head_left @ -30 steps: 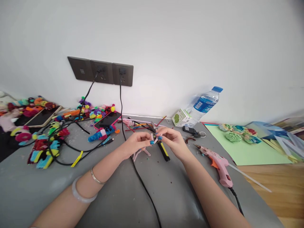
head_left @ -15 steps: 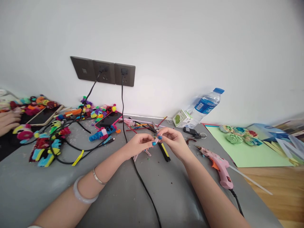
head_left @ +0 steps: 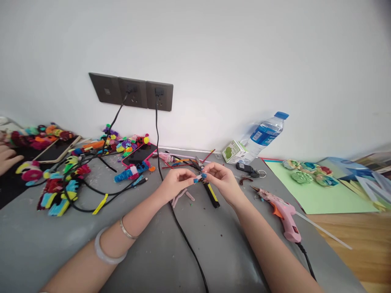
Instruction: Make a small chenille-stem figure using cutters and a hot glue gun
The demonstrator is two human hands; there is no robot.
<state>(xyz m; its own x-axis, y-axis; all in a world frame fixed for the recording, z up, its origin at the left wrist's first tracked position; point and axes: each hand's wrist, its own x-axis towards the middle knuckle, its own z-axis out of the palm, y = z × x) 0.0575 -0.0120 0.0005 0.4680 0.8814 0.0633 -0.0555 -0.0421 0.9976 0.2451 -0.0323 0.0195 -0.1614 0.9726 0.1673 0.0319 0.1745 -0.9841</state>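
Note:
Between the fingertips of both hands is a short, pale pink piece of pipe cleaner [head_left: 199, 177]. My left hand [head_left: 178, 183] pinches one end of it, thumb against fingers. The other end is pinched by my right hand [head_left: 220, 179]. Just below the left fingers, several cut pale pink pipe cleaner pieces [head_left: 183, 196] lie on the grey table [head_left: 146, 248]. Black-and-yellow-handled pliers [head_left: 211, 196] rest under the right hand, their jaws pointing toward the wall. Red and orange pipe cleaners [head_left: 180, 162] lie behind the hands.
A pink glue gun [head_left: 285, 217] lies right of my forearm, near car keys [head_left: 246, 168]. A water bottle [head_left: 264, 136] and a small box [head_left: 233, 151] stand by the wall. Black cables [head_left: 180, 228] cross the table. Colourful fuzzy figures [head_left: 61, 189] and another person's hand [head_left: 7, 158] are at left.
The pink piece has turned from slanting upward to lying nearly level between my fingertips. My left hand has shifted slightly, showing more cut pieces below. Another person's hand has entered at the left.

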